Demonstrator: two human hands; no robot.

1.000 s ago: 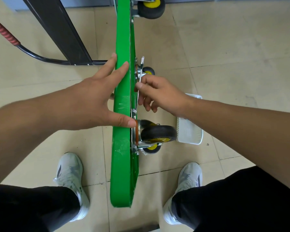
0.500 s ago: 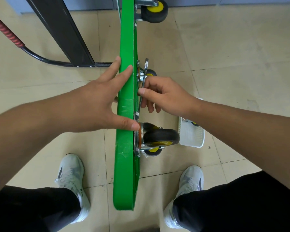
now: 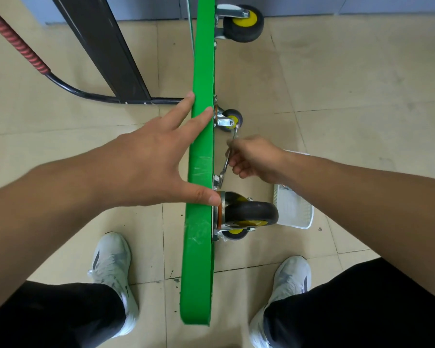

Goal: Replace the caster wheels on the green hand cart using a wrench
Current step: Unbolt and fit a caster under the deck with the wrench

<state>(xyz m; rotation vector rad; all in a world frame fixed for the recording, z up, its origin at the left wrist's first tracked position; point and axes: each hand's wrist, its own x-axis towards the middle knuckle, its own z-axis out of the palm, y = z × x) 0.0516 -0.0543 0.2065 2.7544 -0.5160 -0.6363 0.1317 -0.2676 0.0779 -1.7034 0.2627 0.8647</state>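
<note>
Now bracing cart with left hand at centre of frame: fingers straight and spread, laid across the green deck's upturned edge, thumb pressing the same edge lower down, right beside the near caster. No curl round anything, just a flat-handed hold. Gripping wrench with right hand just right of the deck, fingers curled round the shaft. Lower head of the wrench at the mounting plate just above the near caster, against the deck's underside; cannot tell whether seated on a bolt. Upper head poking out above the fist, towards the middle caster. Holding the deck up on edge, from top centre down to bottom centre, wheels all facing right, with a third caster at the very top. Standing astride it: one pale shoe at lower left, the other at lower right, dark trousers along the bottom edge. Also in view: a white basket on the tiles right of the near caster, partly under the right forearm; at upper left, a red-wrapped handle beside a dark panel.
</note>
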